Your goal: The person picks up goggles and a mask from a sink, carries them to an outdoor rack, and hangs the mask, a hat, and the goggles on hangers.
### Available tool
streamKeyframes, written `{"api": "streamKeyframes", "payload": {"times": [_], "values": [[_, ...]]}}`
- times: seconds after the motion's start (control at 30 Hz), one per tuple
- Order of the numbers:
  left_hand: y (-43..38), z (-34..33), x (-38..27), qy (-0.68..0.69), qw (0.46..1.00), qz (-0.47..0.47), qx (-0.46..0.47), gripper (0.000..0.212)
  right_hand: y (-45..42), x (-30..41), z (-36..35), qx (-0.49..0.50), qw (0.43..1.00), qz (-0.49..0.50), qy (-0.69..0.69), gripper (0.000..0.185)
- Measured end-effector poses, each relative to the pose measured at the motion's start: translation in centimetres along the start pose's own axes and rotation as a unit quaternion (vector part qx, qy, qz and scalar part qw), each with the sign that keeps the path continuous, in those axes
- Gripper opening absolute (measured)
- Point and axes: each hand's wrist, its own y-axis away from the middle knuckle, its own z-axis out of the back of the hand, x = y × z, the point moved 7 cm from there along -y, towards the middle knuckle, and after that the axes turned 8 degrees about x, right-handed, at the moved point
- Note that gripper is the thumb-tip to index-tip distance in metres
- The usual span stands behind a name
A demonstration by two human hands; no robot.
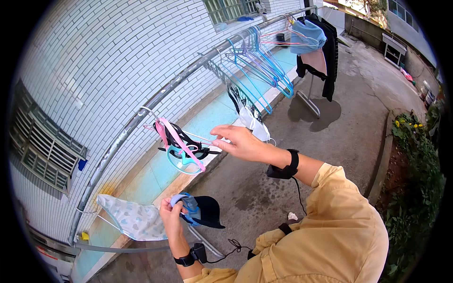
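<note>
My left hand (171, 214) grips a cap (203, 210) by its blue and lavender edge; the dark brim points right. Higher up, my right hand (239, 143) has its thumb and forefinger at the end of a thin pale pink hanger (196, 137). This hanger hooks over a grey metal rail (148, 104). A tangle of pink, black and aqua plastic pieces (184, 148) hangs on it; what they are exactly is hard to tell. Just behind my left wrist hangs a white cloth with a pale heart-like pattern (132, 217).
Blue and purple hangers (265, 67) crowd the rail further along, near a white face mask (253, 122). Beyond them hang a light blue garment (308, 33) and black clothes (329, 60). A metal stand foot (309, 104) rests on wet concrete. Plants (410, 169) line the right side.
</note>
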Motion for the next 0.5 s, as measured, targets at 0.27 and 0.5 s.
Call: {"api": "streamKeyframes", "payload": {"times": [0.27,0.5], "values": [[0.5,-2.5,0.4,-0.110,0.993,0.021,0.042,0.021,1.5,-6.3,14.4,-0.287,0.934,-0.073,0.197,0.019],[-0.1,-3.5,0.5,-0.114,0.993,0.004,0.031,0.022,-0.6,-12.4,16.1,-0.208,0.875,-0.088,0.428,0.020]]}}
